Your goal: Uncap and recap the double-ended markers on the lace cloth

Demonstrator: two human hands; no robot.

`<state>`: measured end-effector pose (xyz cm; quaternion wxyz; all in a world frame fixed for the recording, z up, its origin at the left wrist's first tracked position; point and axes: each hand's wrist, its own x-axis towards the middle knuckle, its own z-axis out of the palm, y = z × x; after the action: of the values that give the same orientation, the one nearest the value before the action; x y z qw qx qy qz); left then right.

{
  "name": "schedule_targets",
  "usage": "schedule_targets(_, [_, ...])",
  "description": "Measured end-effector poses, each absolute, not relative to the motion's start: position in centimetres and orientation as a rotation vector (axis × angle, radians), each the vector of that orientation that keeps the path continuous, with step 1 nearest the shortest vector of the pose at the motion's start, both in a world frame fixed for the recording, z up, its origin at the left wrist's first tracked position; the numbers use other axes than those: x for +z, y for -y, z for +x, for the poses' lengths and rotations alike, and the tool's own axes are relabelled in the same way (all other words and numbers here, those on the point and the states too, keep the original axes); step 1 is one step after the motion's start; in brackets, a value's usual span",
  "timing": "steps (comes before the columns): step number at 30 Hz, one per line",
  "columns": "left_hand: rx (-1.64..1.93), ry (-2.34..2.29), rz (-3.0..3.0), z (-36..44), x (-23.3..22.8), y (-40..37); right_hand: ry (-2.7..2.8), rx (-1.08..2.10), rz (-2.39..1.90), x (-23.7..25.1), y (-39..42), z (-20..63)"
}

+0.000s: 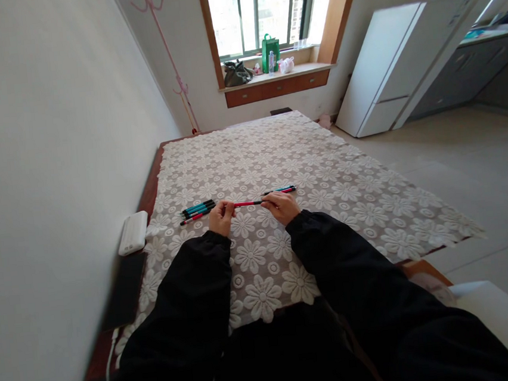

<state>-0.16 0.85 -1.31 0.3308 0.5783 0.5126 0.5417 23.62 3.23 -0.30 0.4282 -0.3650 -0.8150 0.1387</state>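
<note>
A red pen with a dark end runs level between my hands, just above the flowered tablecloth. My left hand pinches its left end, and the fingers of my right hand close on the dark right end. Left of my left hand lies a group of several pens, teal ones with dark ends and a red one nearest me. Beyond my right hand rest a teal pen and a red pen, partly hidden by that hand.
At the table's left edge, by the wall, are a white power bank and a dark flat device with a white cable. A window sill with bags stands beyond the table, and a white fridge to the right.
</note>
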Motion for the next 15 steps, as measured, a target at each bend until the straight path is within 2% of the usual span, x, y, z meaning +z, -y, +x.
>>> schedule_targets(4, [1.438,-1.359,1.546,-0.1,-1.0,-0.5,2.103,0.338,-0.964,0.1,-3.0,23.8])
schedule_targets(10, [1.509,-1.354,1.529,0.3,0.0,0.1,2.022,0.533,-0.993,0.1,-2.9,23.5])
schedule_targets(15, [1.512,-1.322,1.411,0.6,-0.1,-0.2,1.964,0.435,-0.907,-0.3,-3.3,23.2])
